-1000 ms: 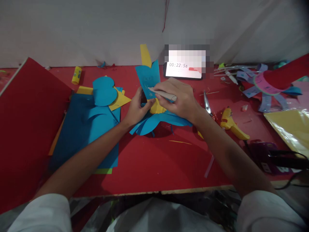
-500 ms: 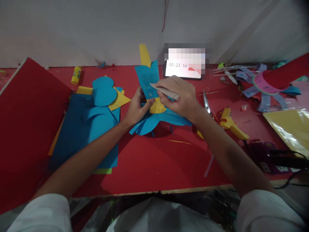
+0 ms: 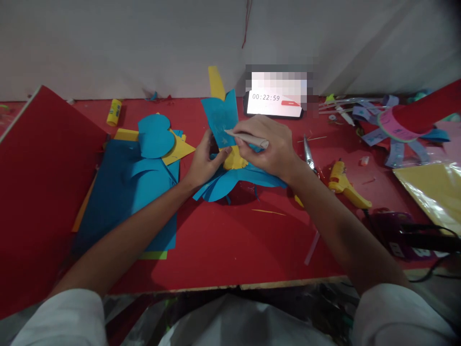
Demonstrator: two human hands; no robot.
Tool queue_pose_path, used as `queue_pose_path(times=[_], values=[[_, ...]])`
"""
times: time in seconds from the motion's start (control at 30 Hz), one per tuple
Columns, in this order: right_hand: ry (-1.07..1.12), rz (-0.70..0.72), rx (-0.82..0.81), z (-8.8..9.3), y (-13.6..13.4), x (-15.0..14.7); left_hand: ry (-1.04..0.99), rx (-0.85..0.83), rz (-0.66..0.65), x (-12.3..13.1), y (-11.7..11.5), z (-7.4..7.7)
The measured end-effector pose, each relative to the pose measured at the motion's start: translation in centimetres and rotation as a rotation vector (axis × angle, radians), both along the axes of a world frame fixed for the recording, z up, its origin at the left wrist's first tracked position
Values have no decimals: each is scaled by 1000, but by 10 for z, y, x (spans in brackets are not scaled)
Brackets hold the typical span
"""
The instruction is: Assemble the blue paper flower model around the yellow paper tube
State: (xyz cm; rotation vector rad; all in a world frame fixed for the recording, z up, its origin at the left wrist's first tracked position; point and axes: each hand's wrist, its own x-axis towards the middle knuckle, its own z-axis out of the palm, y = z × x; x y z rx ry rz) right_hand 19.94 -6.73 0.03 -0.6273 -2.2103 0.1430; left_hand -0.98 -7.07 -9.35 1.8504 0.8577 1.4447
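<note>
My left hand (image 3: 207, 161) is closed on the lower left edge of a paper craft (image 3: 221, 117), its thumb over the yellow base (image 3: 234, 157). The upright blue part carries pale lettering and a small star, and a yellow strip (image 3: 216, 81) sticks up behind it. Blue paper petals (image 3: 237, 180) spread out below. In my right hand (image 3: 268, 139) is a whitish pen (image 3: 248, 138), its tip touching the blue paper beside the lettering. The fingers of my left hand behind the craft are partly hidden.
Blue paper sheets (image 3: 108, 192) and a heart-shaped cutout (image 3: 154, 137) lie at left, near a glue stick (image 3: 114, 112). A phone (image 3: 273, 105) showing a timer leans against the wall. Scissors (image 3: 308, 154), a yellow glue gun (image 3: 342, 182) and a purple box (image 3: 392, 230) lie at right.
The pen tip has shifted slightly down and right across the blue paper with my right hand. My left hand stays in place. The phone's timer has advanced one second.
</note>
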Motion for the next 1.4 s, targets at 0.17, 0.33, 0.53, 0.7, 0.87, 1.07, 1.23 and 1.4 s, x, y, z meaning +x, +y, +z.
queue_pose_path(times=[0.17,0.33,0.53,0.7,0.87,1.07,1.23,1.4], values=[[4,-65,-104,1,0,1,-7,-13,-4,0,-1,2],[-21,-88,-119,2,0,1,-3,-15,13,0,-1,2],[14,-49,-70,2,-1,0,-9,-15,8,1,-1,2],[117,-30,-7,-2,3,0,-17,-4,6,1,-2,2],[169,-34,62,-4,6,-1,2,-23,11,1,-3,3],[185,-37,-31,-2,4,-2,8,-10,21,1,-2,3],[199,-7,-52,2,0,-3,-11,-10,22,1,-2,3],[326,-64,-226,10,3,-1,48,3,103,0,-9,9]])
